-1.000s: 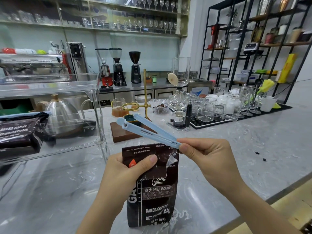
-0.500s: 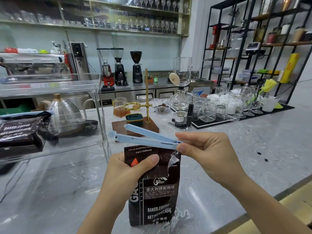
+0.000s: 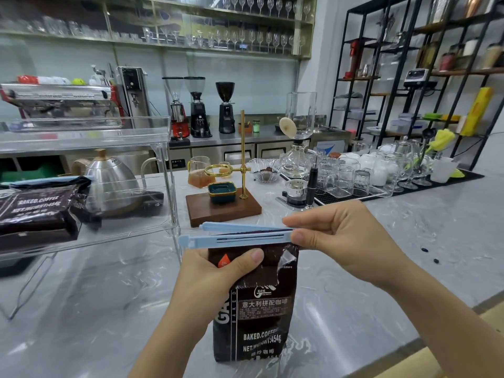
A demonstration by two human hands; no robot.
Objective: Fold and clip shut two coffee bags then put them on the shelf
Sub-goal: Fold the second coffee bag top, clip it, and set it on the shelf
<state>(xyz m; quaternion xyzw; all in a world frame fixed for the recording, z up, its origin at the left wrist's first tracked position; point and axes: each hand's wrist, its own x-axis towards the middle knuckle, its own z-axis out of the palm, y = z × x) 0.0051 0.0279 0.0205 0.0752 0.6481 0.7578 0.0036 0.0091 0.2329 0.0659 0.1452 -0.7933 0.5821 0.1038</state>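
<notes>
A dark brown coffee bag [image 3: 259,315] stands upright on the marble counter, its top folded over. My left hand [image 3: 215,274] grips the bag's upper left, thumb across the front. My right hand [image 3: 338,241] pinches the hinge end of a light blue sealing clip [image 3: 234,237]. The clip lies level along the folded top, its two arms still slightly apart at the left end. A second coffee bag [image 3: 35,211], with a blue clip along its top edge, lies on the lower tier of the clear acrylic shelf [image 3: 169,170] at the left.
A steel kettle [image 3: 111,184] stands behind the shelf. A wooden drip stand with a brass pole [image 3: 223,205] is just beyond the bag. Several glasses on a black mat [image 3: 354,175] and a siphon brewer fill the back right. Two coffee beans [image 3: 429,255] lie on the counter.
My right hand has lowered and levelled the open clip from a tilted position down onto the bag's folded top, and its arms have closed nearer together. My left hand kept hold of the bag.
</notes>
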